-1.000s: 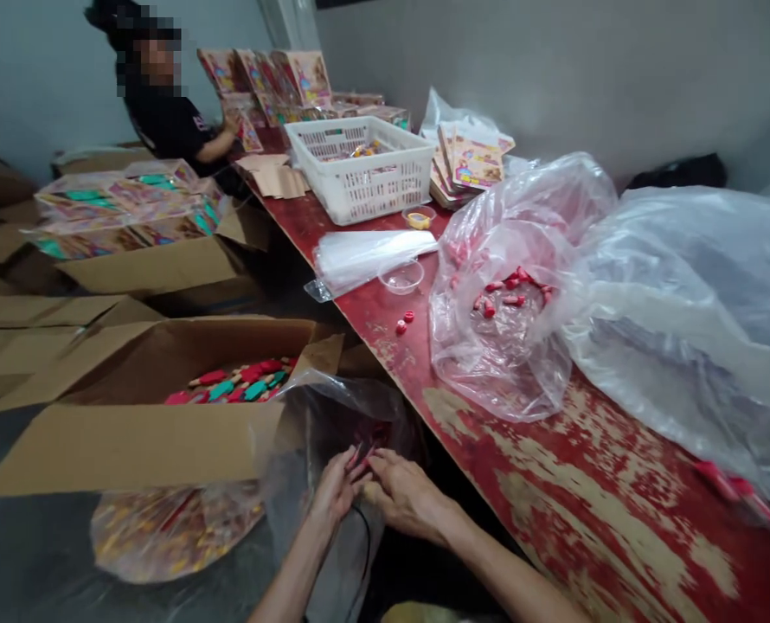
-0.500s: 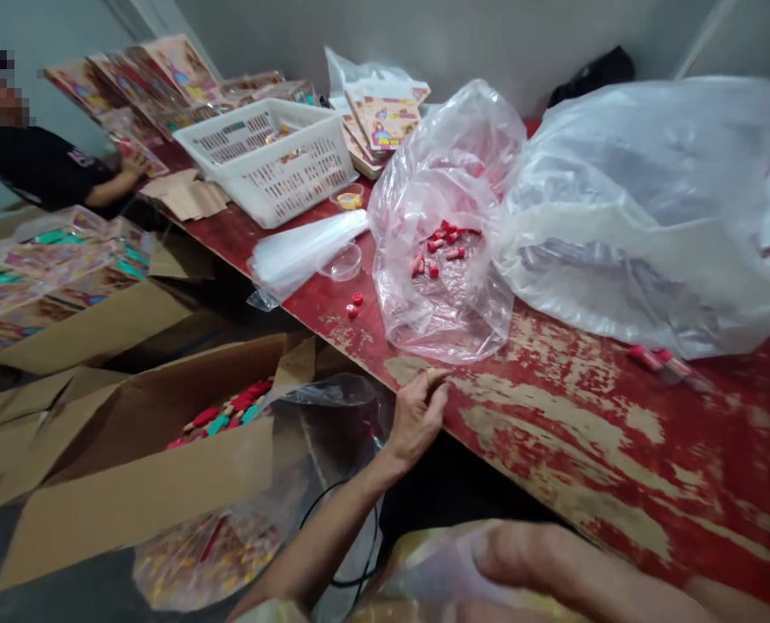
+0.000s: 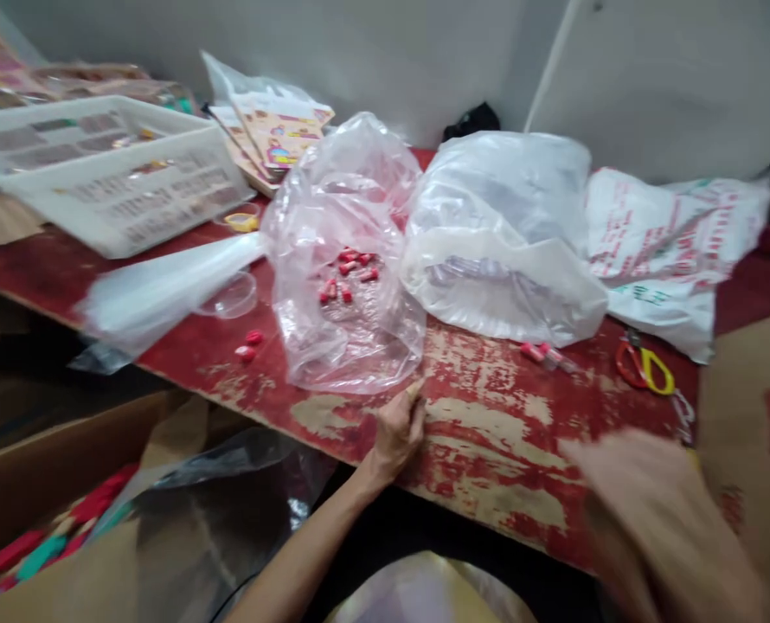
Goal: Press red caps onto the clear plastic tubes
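Note:
My left hand [image 3: 398,433] rests at the edge of the worn red table [image 3: 489,441], its fingertips just below a clear plastic bag [image 3: 352,346]. Several small red pieces [image 3: 344,272] lie inside that bag. Two more red pieces [image 3: 246,346] sit on the bare tabletop to its left. My right hand [image 3: 644,493] is blurred, hovering over the table's right end close to red-and-yellow-handled scissors [image 3: 641,368]. Neither hand shows a held object.
A white slatted basket [image 3: 109,173] and printed cards [image 3: 274,138] stand at the back left. A bulging plastic bag [image 3: 502,251] and a printed white sack [image 3: 676,242] lie to the right. An open cardboard box [image 3: 48,484] sits below the table's near edge.
The view has swung right, bringing the scissors and white sack into sight. My right hand has moved from the near foreground to above the table's right end. My left hand stays at the table edge.

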`<state>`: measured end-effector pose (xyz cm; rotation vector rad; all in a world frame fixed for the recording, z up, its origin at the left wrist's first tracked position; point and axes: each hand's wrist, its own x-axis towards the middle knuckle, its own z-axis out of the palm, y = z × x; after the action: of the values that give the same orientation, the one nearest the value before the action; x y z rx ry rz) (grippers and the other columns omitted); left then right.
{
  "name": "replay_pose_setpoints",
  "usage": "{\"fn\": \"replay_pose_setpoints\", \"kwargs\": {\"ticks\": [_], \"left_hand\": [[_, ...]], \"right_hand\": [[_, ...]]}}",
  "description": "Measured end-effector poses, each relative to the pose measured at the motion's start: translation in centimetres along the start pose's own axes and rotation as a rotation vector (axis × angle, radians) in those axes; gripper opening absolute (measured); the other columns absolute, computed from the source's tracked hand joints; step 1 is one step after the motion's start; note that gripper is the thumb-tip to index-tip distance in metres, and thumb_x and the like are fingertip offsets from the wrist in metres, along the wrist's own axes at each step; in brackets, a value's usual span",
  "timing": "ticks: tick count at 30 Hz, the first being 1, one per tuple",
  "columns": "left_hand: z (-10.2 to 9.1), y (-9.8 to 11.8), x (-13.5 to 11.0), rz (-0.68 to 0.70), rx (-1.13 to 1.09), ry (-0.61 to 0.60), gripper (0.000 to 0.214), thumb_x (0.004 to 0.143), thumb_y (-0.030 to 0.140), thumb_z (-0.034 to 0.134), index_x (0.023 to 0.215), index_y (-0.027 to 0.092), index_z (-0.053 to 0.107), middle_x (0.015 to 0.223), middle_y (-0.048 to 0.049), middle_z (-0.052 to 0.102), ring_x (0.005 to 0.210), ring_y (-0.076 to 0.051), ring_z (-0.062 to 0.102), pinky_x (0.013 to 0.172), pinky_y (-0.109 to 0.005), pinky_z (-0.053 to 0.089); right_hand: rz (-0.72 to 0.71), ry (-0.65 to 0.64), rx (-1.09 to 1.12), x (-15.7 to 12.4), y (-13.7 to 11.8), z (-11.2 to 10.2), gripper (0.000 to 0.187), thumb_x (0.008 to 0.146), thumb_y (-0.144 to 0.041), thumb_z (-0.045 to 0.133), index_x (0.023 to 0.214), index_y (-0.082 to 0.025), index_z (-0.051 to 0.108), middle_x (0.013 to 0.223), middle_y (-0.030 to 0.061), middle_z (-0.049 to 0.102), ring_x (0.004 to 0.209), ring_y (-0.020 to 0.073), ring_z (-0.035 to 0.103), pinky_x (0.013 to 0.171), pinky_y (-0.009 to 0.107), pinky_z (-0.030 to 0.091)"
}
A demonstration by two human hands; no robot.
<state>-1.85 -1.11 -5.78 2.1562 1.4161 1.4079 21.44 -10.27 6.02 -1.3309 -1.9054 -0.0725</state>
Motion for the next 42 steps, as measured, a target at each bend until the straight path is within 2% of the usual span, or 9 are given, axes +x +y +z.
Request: {"fn": "replay_pose_setpoints", "kwargs": {"ticks": [5, 9, 13, 17, 24, 29, 33, 37, 42], "left_hand": [[-0.1, -0.5, 0.1, 0.006, 0.017, 0.021, 0.031, 0.085, 0.013, 0.049, 0.113, 0.015, 0.06, 0.081, -0.0046, 0.072, 0.066, -0.013, 0.067, 0.066, -0.022, 0.054], [-0.1, -0.7, 0.1, -0.037, 0.028, 0.007, 0.027, 0.085, 0.016, 0.048, 0.108, 0.017, 0.062, 0.084, -0.0045, 0.073, 0.066, -0.014, 0.068, 0.065, -0.023, 0.054], [-0.3, -0.8, 0.2, -0.041, 0.025, 0.013, 0.025, 0.085, 0.016, 0.05, 0.106, 0.016, 0.063, 0.086, -0.0047, 0.074, 0.067, -0.014, 0.069, 0.064, -0.022, 0.054], [-0.3, -0.7, 0.4, -0.012, 0.003, 0.006, 0.024, 0.085, 0.015, 0.05, 0.105, 0.016, 0.064, 0.086, -0.0044, 0.073, 0.069, -0.014, 0.07, 0.066, -0.022, 0.055], [-0.4, -0.9, 0.3, 0.038, 0.0, 0.012, 0.026, 0.085, 0.013, 0.051, 0.108, 0.016, 0.062, 0.09, -0.005, 0.073, 0.072, -0.015, 0.07, 0.068, -0.022, 0.056], [0.2, 0.0, 0.4, 0.166, 0.002, 0.04, 0.026, 0.084, 0.013, 0.051, 0.109, 0.016, 0.06, 0.089, -0.0062, 0.071, 0.079, -0.017, 0.069, 0.072, -0.026, 0.055], [0.8, 1.7, 0.4, 0.207, -0.055, -0.051, 0.028, 0.086, 0.013, 0.047, 0.111, 0.016, 0.057, 0.088, -0.0066, 0.068, 0.078, -0.016, 0.067, 0.071, -0.026, 0.055], [1.6, 2.5, 0.5, 0.096, -0.111, -0.199, 0.03, 0.087, 0.02, 0.048, 0.116, 0.016, 0.053, 0.087, -0.0062, 0.065, 0.067, -0.014, 0.064, 0.062, -0.025, 0.054], [3.7, 2.4, 1.3, 0.111, -0.174, -0.317, 0.039, 0.083, 0.025, 0.049, 0.122, 0.016, 0.049, 0.1, -0.0103, 0.066, 0.086, -0.021, 0.067, 0.072, -0.034, 0.056]], "right_hand": [[0.267, 0.136, -0.316, 1.9, 10.3, 3.8, 0.028, 0.09, -0.027, 0.043, 0.101, -0.018, 0.066, 0.088, 0.0072, 0.061, 0.082, 0.0214, 0.055, 0.077, 0.036, 0.044], [0.341, -0.128, -0.555, 2.5, 13.3, 7.3, 0.026, 0.09, -0.026, 0.044, 0.1, -0.017, 0.066, 0.099, 0.0104, 0.061, 0.087, 0.0234, 0.048, 0.077, 0.036, 0.036], [0.377, -0.305, -0.731, 3.8, 12.6, 9.4, 0.021, 0.088, -0.027, 0.049, 0.101, -0.016, 0.063, 0.102, 0.0123, 0.061, 0.09, 0.0265, 0.046, 0.076, 0.038, 0.029], [0.457, -0.33, -0.699, 3.8, 11.9, 10.2, 0.021, 0.089, -0.029, 0.049, 0.097, -0.013, 0.062, 0.099, 0.0156, 0.06, 0.091, 0.0291, 0.048, 0.077, 0.04, 0.029], [0.391, -0.355, -0.36, 1.4, 7.7, 7.4, 0.024, 0.096, -0.031, 0.039, 0.105, -0.023, 0.06, 0.089, 0.004, 0.064, 0.077, 0.0174, 0.059, 0.068, 0.027, 0.036], [0.4, -0.366, -0.326, 1.4, 4.4, 7.6, 0.014, 0.089, -0.028, 0.05, 0.082, -0.019, 0.058, 0.074, 0.0036, 0.066, 0.068, 0.0175, 0.06, 0.064, 0.027, 0.033], [0.424, -0.479, -0.398, 2.2, 3.3, 8.9, 0.012, 0.088, -0.025, 0.05, 0.081, -0.018, 0.057, 0.076, 0.007, 0.068, 0.071, 0.0195, 0.061, 0.067, 0.029, 0.032], [0.516, -0.57, -0.316, 3.0, 2.7, 9.3, 0.01, 0.087, -0.025, 0.051, 0.089, -0.017, 0.057, 0.079, 0.0093, 0.069, 0.074, 0.0223, 0.063, 0.069, 0.031, 0.032], [0.525, -0.553, -0.196, 2.7, 1.9, 9.8, 0.012, 0.089, -0.027, 0.047, 0.094, -0.02, 0.055, 0.08, 0.0028, 0.068, 0.07, 0.0175, 0.061, 0.061, 0.026, 0.032]]}}
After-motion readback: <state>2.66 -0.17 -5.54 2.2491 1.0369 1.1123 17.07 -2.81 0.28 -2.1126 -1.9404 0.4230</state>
